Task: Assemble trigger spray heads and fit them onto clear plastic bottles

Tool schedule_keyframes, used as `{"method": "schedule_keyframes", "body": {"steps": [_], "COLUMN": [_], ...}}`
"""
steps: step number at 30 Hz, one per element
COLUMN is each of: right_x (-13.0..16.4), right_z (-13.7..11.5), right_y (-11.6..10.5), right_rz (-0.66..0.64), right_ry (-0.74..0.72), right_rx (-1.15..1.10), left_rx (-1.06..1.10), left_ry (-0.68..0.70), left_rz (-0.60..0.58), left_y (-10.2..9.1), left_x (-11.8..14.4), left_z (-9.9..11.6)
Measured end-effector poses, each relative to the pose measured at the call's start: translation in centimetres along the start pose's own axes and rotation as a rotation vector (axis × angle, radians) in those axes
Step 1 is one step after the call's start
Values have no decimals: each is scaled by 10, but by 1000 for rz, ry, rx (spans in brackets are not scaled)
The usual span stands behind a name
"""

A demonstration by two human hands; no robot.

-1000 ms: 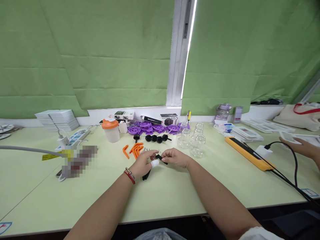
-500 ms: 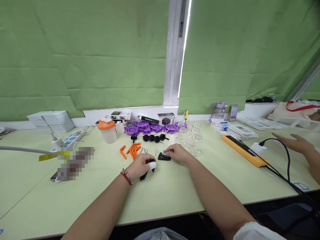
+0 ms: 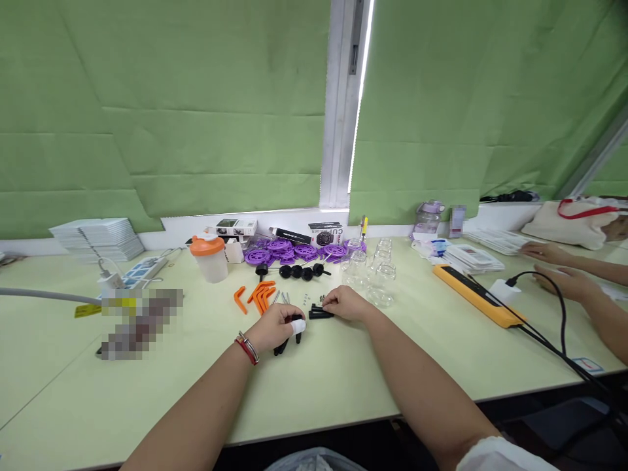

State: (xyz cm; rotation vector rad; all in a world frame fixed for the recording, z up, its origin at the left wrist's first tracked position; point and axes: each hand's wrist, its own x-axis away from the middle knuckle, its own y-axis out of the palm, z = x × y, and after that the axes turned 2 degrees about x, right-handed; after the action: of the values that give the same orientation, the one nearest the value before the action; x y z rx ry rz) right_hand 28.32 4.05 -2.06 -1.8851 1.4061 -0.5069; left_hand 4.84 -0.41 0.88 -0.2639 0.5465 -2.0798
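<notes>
My left hand point(image 3: 275, 325), with a white bandage on one finger and a red bracelet at the wrist, is closed around a black plastic part point(image 3: 283, 345) whose ends stick out below the fingers. My right hand point(image 3: 349, 303) rests on the table just to the right. Its curled fingertips touch a few small black pieces point(image 3: 318, 314) lying beside some tiny screws point(image 3: 308, 299). Whether it grips one of them is hidden by the fingers.
Orange angle pieces point(image 3: 257, 295), black knobs point(image 3: 297, 271), purple wheels point(image 3: 293, 250), glass jars point(image 3: 373, 276) and an orange-lidded cup point(image 3: 209, 258) lie behind my hands. A yellow bar device point(image 3: 478, 296) and black cable point(image 3: 557, 311) are right. Another person's hands point(image 3: 562, 278) work at far right.
My hands, together on a black part a second ago, have separated. The right hand went down to the small black pieces on the table; the left keeps its part. The other person's hands shifted.
</notes>
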Motion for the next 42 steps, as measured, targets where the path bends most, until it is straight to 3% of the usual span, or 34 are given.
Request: {"method": "schedule_keyframes", "body": {"steps": [7,42], "right_x": [-5,-16], "right_z": [6,4], "right_y": [1,5], "right_rz": [144,12], "right_ry": [17,-84], "right_rx": [98,226], "left_rx": [-39,-108], "left_ry": [27,89], "left_rz": [16,-38], "left_y": [0,1], "left_x": [-1,-2], "left_z": [-5,-10]}}
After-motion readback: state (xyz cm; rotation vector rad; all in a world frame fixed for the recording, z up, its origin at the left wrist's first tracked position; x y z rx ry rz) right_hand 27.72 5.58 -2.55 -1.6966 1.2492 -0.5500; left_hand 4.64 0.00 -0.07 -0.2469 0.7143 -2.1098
